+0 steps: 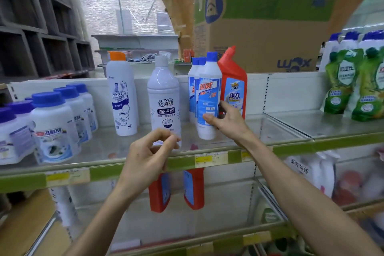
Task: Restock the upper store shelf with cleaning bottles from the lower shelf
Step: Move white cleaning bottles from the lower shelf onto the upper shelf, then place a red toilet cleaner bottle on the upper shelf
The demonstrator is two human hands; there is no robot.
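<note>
So, this is a shop aisle with steel shelving trimmed in green along the front edges. The upper shelf [116, 147] has a shiny, slightly scuffed metal deck and yellow price tags [209, 159] clipped on its lip. A big cardboard box [268, 18] sits up top behind it, and off to the left there's a dark wall of cubby shelves [41, 27] with a bright window past it.

On the upper shelf from the left: a cluster of squat white jars with blue lids [54, 122], a tall white bottle with an orange cap [122, 93], then a white bottle with a white cap [164, 102] standing near the front edge. Right of that is a little group of blue-capped bottles, with a red angled-neck bottle [233, 85] just behind them. Green refill pouches [353, 85] lean further right.

The right hand [226, 120] is wrapped around the lower part of the front blue-capped bottle [208, 95], thumb on the label and fingers round the far side, touching the red one's front. That bottle is upright with its base at the shelf deck.

The left hand [149, 156] hangs just in front of the white-capped bottle's base, fingers loosely curled with thumb and fingertips nearly meeting, gripping nothing.

Down on the lower shelf [228, 237], two more red bottles [193, 189] stand side by side right beneath the left hand.
</note>
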